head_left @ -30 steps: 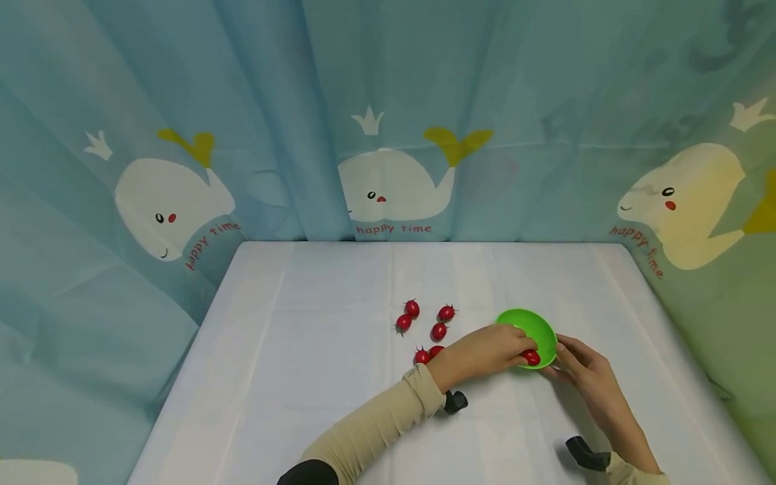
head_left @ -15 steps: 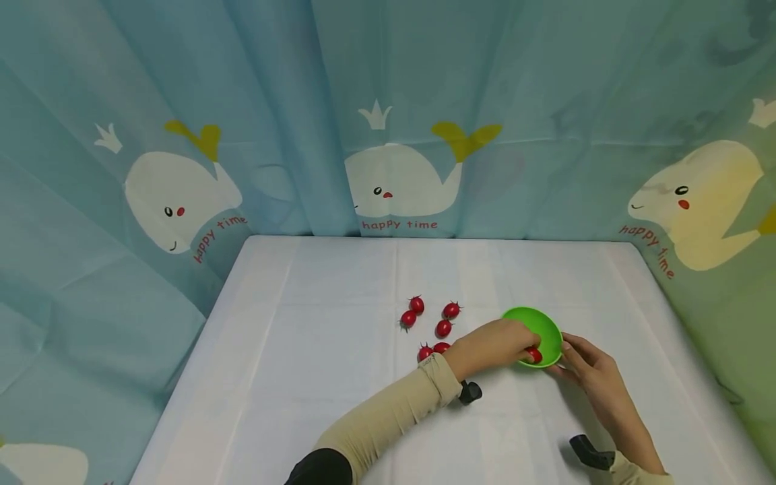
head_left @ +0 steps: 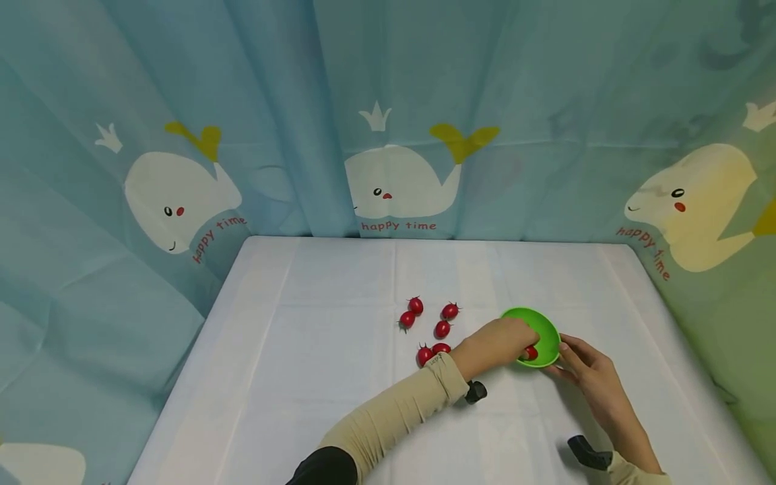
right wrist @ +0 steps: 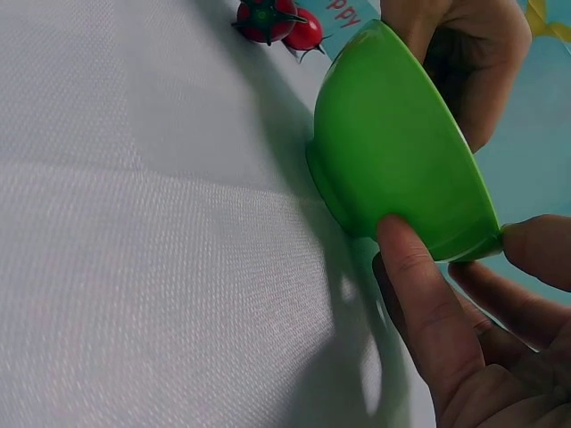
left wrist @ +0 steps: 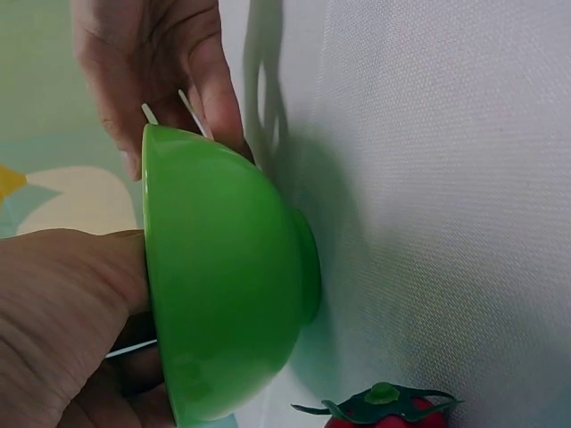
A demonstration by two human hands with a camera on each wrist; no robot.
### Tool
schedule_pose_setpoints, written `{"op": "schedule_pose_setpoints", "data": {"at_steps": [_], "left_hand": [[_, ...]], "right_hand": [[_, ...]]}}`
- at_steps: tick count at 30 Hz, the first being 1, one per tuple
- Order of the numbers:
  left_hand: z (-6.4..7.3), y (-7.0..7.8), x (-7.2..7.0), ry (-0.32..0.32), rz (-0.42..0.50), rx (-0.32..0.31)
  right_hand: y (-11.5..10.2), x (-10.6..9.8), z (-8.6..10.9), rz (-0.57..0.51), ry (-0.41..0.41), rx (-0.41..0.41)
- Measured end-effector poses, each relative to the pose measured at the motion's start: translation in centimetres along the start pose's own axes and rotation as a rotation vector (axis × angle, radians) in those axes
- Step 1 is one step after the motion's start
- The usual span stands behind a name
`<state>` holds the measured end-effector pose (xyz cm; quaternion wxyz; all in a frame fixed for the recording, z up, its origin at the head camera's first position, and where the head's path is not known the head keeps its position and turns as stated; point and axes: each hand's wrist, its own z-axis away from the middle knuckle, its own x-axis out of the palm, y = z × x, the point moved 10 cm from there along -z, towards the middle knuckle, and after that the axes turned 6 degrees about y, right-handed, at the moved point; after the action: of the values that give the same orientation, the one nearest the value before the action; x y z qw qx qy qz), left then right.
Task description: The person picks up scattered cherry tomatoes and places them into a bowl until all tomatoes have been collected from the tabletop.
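Observation:
My left hand (head_left: 498, 344) reaches over the rim into a small green bowl (head_left: 550, 342). Its fingers hold a red cherry tomato (head_left: 531, 352) inside, partly covered by the hand. From the right, my right hand (head_left: 597, 382) grips the bowl. In the right wrist view, the thumb (right wrist: 538, 251) is at the rim and a finger (right wrist: 419, 285) lies against the outer wall. The bowl's inside is hidden in both wrist views. To the left of the bowl several cherry tomatoes (head_left: 442, 329) with green stems lie on the table.
A white cloth covers the table (head_left: 327, 323). Behind and at the sides hangs a blue-green curtain (head_left: 273, 135) printed with whales. A black piece (head_left: 589, 453) sticks out at the right wrist, and another (head_left: 476, 392) at the left.
My left hand has stayed in the bowl, shifting slightly, and less of the tomato now shows. My right hand still holds the bowl. The head view has shifted a little.

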<state>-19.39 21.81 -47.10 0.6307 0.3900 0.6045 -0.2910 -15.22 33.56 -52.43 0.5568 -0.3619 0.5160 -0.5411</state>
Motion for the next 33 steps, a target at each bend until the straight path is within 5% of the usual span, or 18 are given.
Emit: {"op": "schedule_pose_setpoints", "data": {"at_steps": [8,17,28,33], "left_hand": [[0.0,0.1,0.1,0.023,-0.050,0.023],[1.4,0.2,-1.3,0.141,-0.183,0.084],[5.5,-3.1,-4.0,0.304,0.238,0.060],[7.4,-4.9,-4.1,0.332,0.377,0.019]], "right_hand": [[-0.3,-0.1,0.1,-0.019,-0.005,-0.031],[0.2,-0.3,0.2,0.031,0.013,-0.020],[0.2,-0.2,0.2,0.059,0.037,-0.002],[0.2,0.0,0.3,0.049,0.035,0.009]]}}
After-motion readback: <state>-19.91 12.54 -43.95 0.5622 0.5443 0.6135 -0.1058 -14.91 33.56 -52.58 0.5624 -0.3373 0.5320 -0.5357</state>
